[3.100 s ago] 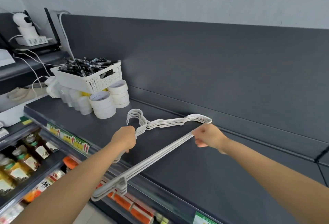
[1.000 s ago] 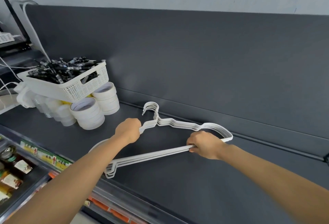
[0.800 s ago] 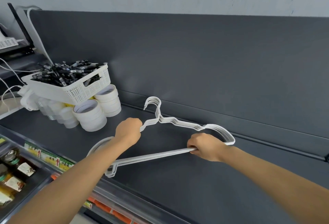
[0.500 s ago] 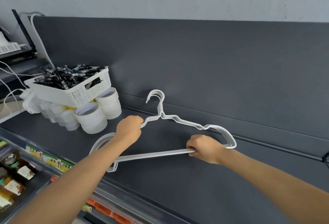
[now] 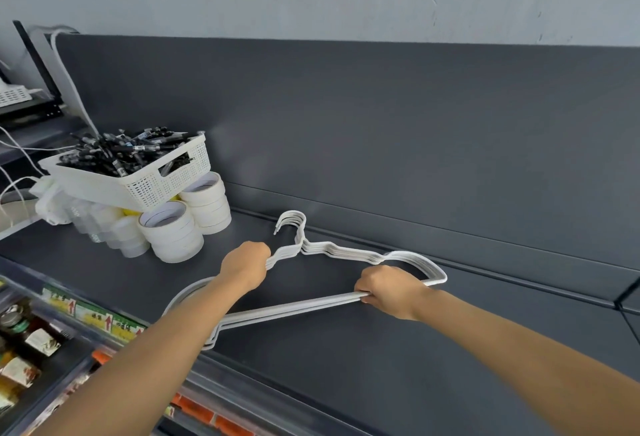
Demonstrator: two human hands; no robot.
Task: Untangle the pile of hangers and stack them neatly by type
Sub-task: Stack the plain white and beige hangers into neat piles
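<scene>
White hangers (image 5: 294,309), bunched with hooks aligned, lie low over the dark shelf (image 5: 346,366) — whether they touch it is unclear. The left hand (image 5: 246,264) has its fingers curled round the shoulder beside the hooks; the right hand (image 5: 388,290) clenches the bottom bars. Tape rolls (image 5: 173,238) under a pen basket (image 5: 166,186) stand further left.

Dark grey shelf (image 5: 381,349), bearing at far left stacked white tape rolls (image 5: 173,238) beside plastic-wrapped whitish rolls (image 5: 104,224); atop these, a white perforated basket (image 5: 145,186) of black pens (image 5: 117,151); hangers (image 5: 294,308) over the middle, contact with the surface unclear.
</scene>
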